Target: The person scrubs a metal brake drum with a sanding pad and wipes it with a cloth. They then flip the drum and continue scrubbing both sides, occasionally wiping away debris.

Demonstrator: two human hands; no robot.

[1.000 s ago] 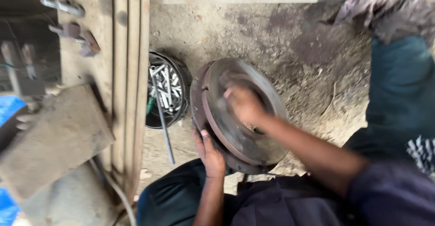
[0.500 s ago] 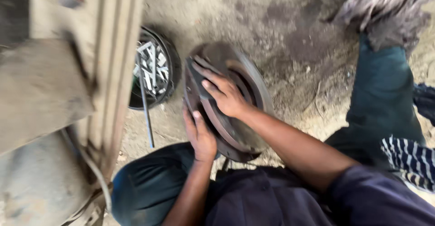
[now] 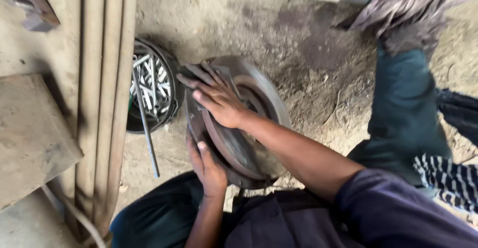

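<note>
A rusty round metal disc (image 3: pixel 259 128), like a brake rotor, stands tilted on the dirt floor in front of my knees. My left hand (image 3: pixel 206 166) grips its lower left rim from below. My right hand (image 3: pixel 216 99) lies flat across the upper left face, pressing a small dark rag or abrasive sheet (image 3: pixel 199 74) against it. The disc's far side is partly hidden behind my right forearm.
A black round tub (image 3: pixel 149 91) full of spanners and metal tools sits left of the disc, with a thin rod (image 3: pixel 147 128) leaning out. Wooden poles (image 3: pixel 107 103) and a wooden block (image 3: pixel 30 133) stand at left. My outstretched leg (image 3: pixel 403 108) lies at right.
My right hand has slid from the middle of the disc face to its upper left edge. The view has moved closer and shifted right. My left hand keeps its grip on the lower rim.
</note>
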